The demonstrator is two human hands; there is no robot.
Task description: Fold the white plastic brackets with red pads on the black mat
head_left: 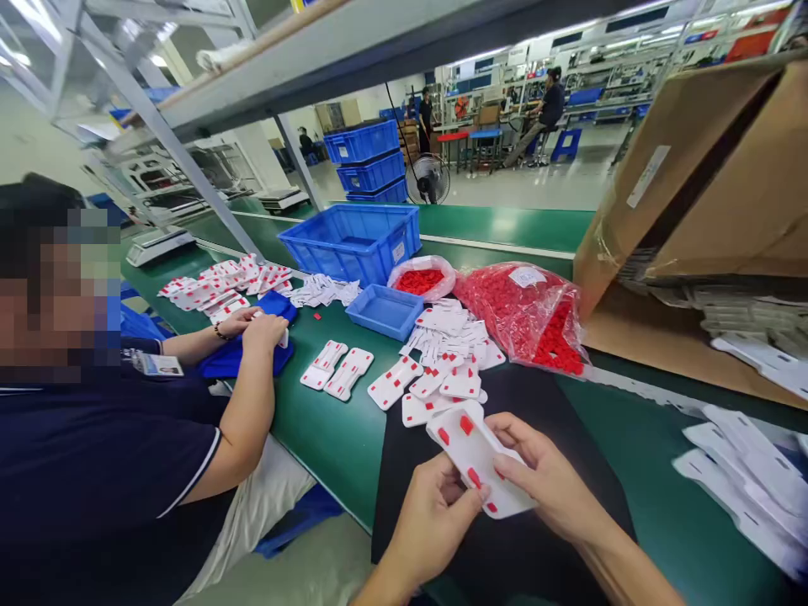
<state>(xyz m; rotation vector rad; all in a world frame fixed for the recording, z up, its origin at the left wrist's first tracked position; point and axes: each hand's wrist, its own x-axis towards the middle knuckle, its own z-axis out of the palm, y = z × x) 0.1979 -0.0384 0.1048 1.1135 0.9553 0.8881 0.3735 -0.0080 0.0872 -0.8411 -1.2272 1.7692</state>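
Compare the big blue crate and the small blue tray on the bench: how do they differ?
The big blue crate is deep with tall walls; the small blue tray is shallow and low. The crate stands farther back on the green bench; the tray sits nearer the pile of white plates. The crate carries a white label on its side; the tray shows none. Both are blue plastic, rectangular, open-topped, with nothing visible inside.
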